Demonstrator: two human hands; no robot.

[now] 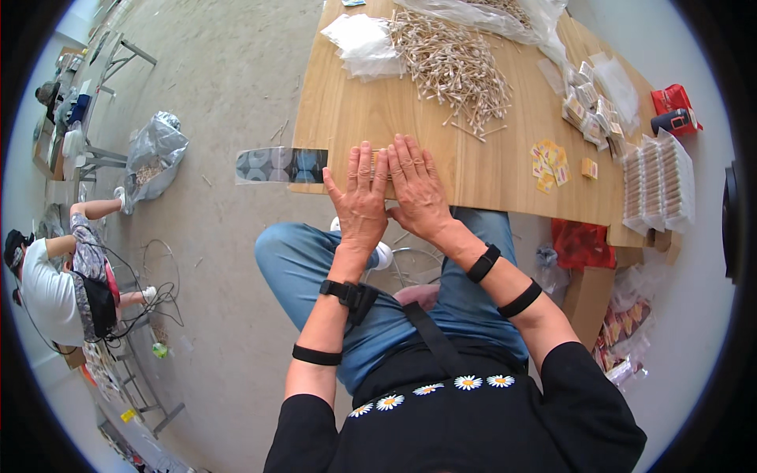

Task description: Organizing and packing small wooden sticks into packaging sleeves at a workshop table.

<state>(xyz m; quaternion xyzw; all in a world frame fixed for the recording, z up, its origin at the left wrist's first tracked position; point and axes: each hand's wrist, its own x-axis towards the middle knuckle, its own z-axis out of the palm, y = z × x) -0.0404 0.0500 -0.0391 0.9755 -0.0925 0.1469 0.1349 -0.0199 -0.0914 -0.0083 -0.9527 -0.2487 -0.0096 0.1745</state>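
Both of my hands lie flat at the near edge of the wooden table, side by side, thumbs almost meeting. My left hand has its fingers stretched forward, and my right hand is laid out the same way. Between the index fingers shows a narrow strip of what look like cotton swabs; the palms and fingers hide the rest. Beside my left fingertips, a clear and dark plastic sheet juts past the table's left edge. Ahead lies a large loose heap of wooden-stick cotton swabs.
White plastic bags lie left of the heap. To the right are small boxes, yellow cards and packed swab bundles. A cardboard box stands below the table. At far left, another person sits near a waste bag.
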